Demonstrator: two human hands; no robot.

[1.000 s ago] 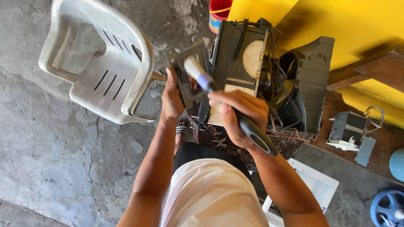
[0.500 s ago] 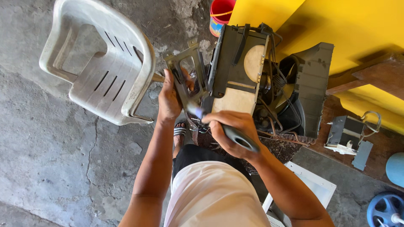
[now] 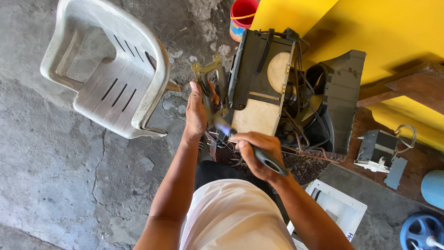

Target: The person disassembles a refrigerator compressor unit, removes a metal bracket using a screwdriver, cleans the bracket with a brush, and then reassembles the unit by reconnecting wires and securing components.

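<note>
The metal bracket (image 3: 210, 88) is held upright against the left edge of the dismantled appliance chassis (image 3: 263, 88), its long axis running up and away from the person. It is clasped from the left by the left hand (image 3: 196, 113), the nearer hand. The screwdriver (image 3: 249, 146), gripped tightly in the right hand (image 3: 256, 155), is angled up-left, its tip at the bracket's lower end. Compared with a second ago, the tool is drawn lower and the bracket is set closer to the chassis.
</note>
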